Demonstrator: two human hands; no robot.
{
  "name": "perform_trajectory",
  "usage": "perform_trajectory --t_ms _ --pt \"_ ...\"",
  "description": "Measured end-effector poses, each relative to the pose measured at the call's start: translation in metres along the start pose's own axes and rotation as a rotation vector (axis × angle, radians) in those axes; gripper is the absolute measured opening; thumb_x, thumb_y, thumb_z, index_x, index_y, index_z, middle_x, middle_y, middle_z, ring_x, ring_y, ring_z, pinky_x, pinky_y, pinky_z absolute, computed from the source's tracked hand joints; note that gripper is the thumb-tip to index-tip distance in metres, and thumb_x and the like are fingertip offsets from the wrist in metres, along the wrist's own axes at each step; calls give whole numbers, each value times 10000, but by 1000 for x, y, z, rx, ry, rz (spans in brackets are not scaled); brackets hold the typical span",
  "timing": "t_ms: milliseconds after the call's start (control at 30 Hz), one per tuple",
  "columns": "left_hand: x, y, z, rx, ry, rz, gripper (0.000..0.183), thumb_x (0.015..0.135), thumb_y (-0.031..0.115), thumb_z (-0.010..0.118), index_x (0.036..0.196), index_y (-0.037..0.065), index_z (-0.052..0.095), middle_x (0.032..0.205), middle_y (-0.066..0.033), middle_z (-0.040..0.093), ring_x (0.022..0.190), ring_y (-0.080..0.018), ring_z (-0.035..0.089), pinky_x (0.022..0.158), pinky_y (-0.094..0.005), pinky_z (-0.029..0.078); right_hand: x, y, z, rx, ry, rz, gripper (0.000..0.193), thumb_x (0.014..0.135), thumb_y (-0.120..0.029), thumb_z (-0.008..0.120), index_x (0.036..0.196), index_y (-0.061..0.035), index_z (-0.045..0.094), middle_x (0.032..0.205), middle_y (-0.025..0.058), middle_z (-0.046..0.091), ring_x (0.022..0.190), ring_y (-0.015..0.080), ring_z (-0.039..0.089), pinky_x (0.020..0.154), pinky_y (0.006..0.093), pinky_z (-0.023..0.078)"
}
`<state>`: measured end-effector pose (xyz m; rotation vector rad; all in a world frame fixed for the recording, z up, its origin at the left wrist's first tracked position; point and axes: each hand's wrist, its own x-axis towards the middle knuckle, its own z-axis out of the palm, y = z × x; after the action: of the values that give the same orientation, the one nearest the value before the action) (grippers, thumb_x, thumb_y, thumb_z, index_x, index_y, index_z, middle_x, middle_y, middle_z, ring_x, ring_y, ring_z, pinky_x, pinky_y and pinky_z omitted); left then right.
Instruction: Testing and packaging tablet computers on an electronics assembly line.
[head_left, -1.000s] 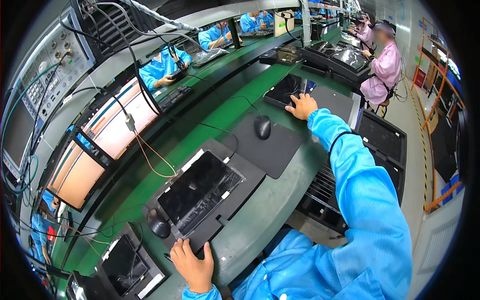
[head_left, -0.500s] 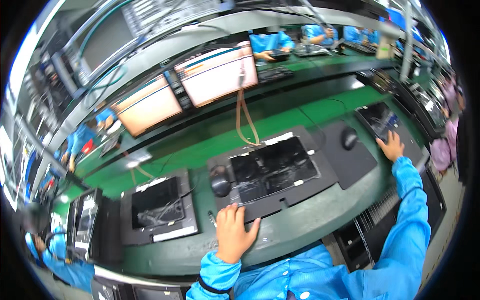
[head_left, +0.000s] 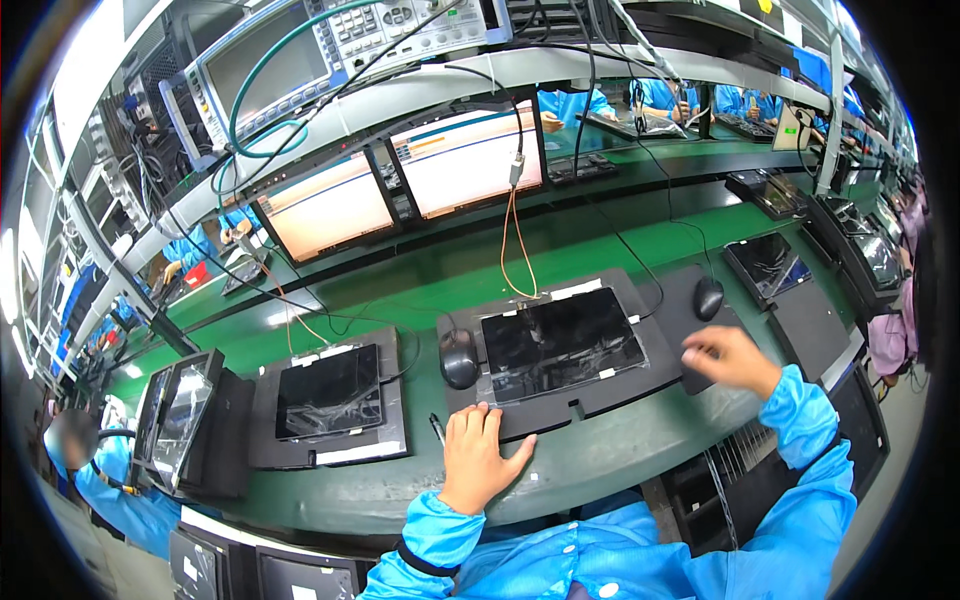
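On the desk (head_left: 360,490), the middle tablet (head_left: 565,350) is lying on a black mat (head_left: 660,360). Near the tablet's front left corner, the left hand (head_left: 482,460) is resting with fingers spread, gripping nothing. Right of the tablet, the right hand (head_left: 735,360) is hovering, its blurred fingers bent; I cannot tell their grip.

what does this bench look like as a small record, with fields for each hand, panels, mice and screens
left hand: open, palm down at the front edge of a dark grey flat pad
right hand: blurred, near the dark grey mouse mat; contact unclear
centre panel: black, rectangular, glossy, lying on the pad
left panel: similar black rectangle on another pad
mice: rounded black one left of centre panel; another on the mat
screens: two lit rectangular monitors behind
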<state>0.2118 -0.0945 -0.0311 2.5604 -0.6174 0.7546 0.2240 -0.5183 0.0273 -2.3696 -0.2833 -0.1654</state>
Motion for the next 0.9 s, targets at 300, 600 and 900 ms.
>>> perform_trajectory --t_ms 300,600,900 --pt "-3 -6 7 -30 66 -3 440 755 284 842 1054 10 670 1131 -171 626 1098 -358 562 957 -455 456 -17 -62 47 14 80 -469 161 881 -143 756 957 -5 723 870 120 717 793 272 703 699 364 549" --pt "-1 -1 9 8 35 -8 434 753 257 838 1061 4 668 1126 -170 625 1095 -360 565 953 -458 460 -6 35 92 178 470 128 315 958 -173 684 716 2 582 580 1 473 561 59 399 501 284 328" --pt "3 -2 4 -35 41 -6 488 736 263 854 1091 -1 648 1146 -180 612 1113 -379 561 957 -473 462 -6 36 94 144 469 139 363 973 -162 663 696 3 495 588 10 405 588 65 364 513 303 314"
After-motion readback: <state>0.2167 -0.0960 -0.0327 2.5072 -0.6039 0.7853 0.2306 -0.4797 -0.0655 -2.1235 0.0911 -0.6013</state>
